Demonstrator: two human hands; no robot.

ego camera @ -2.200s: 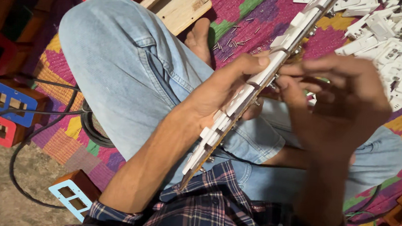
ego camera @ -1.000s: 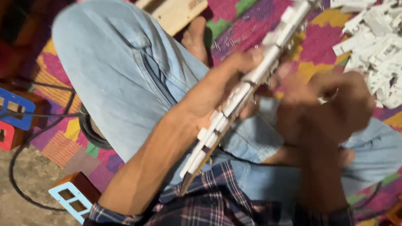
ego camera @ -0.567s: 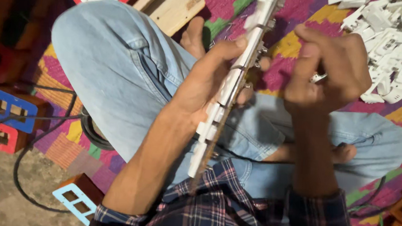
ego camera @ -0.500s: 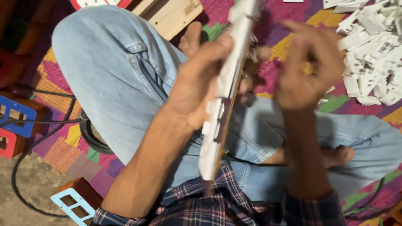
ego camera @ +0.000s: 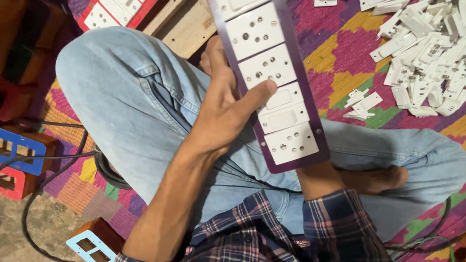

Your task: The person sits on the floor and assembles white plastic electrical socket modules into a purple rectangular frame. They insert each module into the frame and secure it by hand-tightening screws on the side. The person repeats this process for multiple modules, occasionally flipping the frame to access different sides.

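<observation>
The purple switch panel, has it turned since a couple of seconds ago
Yes. The purple switch panel was edge-on to the camera above the jeans; now its white socket face points up, held by the left hand.

The right hand is hidden behind the purple switch panel (ego camera: 272,79), whose far end runs off the top edge, as does the pile of white parts (ego camera: 440,58) on the mat.

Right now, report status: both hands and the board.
Left hand grips purple switch-and-socket panel, face up, thumb on top. Right hand hidden behind panel. Loose white parts lie on mat, apart from it.
</observation>
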